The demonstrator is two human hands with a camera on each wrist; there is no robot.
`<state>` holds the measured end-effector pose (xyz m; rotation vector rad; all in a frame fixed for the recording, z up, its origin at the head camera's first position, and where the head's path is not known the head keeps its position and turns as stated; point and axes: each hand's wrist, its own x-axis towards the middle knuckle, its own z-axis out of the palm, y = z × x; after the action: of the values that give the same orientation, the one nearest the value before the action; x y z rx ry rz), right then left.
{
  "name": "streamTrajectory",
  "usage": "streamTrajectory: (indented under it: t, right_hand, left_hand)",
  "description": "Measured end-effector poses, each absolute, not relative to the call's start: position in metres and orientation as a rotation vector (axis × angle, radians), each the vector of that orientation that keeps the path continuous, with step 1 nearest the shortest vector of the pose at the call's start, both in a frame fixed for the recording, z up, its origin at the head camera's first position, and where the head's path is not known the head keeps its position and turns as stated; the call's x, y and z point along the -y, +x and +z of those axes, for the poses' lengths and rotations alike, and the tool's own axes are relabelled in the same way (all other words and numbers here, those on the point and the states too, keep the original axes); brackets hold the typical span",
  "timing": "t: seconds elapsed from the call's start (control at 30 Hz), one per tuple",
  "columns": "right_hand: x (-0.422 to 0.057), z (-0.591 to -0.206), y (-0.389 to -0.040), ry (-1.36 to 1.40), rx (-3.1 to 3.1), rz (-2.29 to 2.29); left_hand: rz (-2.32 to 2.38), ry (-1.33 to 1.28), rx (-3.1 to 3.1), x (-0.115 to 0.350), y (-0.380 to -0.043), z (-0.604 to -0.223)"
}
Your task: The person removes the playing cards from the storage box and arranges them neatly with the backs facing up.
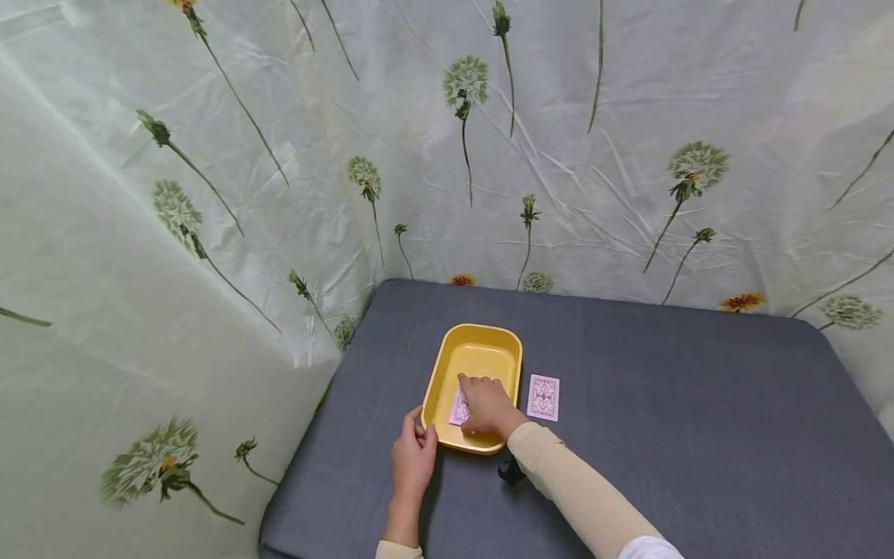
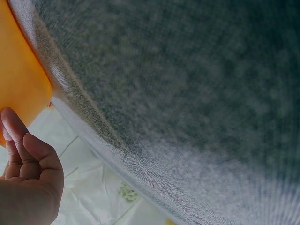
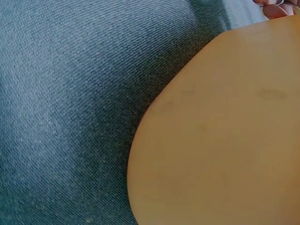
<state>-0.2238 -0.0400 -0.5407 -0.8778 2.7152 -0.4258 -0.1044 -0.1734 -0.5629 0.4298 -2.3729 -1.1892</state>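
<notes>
In the head view, a yellow tray (image 1: 482, 362) lies on the dark grey padded surface. My left hand (image 1: 412, 460) grips its near left corner, fingers along the outer side and thumb by the near edge; the left wrist view shows these bent fingers (image 2: 35, 159) against the tray wall (image 2: 21, 70). Inside the tray, my right hand (image 1: 486, 405) holds a pink-patterned playing card (image 1: 459, 408), index finger and thumb around it. That hand covers much of the card. A second playing card (image 1: 543, 397), pattern side up, lies just right of the tray.
The padded grey surface (image 1: 670, 419) extends to the right. Behind it and on the left hangs a pale sheet (image 1: 594, 155) printed with flowers. A small black object (image 1: 511, 471), partly hidden by the right sleeve, shows near the tray's front.
</notes>
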Motion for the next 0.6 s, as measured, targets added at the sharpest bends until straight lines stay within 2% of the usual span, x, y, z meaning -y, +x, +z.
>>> streamTrajectory:
  t: [0.6]
  right_hand:
    - [0.029,-0.523,-0.224,-0.958,-2.74,-0.507]
  left_hand:
    - [-1.152,0.378,2.338,0.174,-0.105,-0.567]
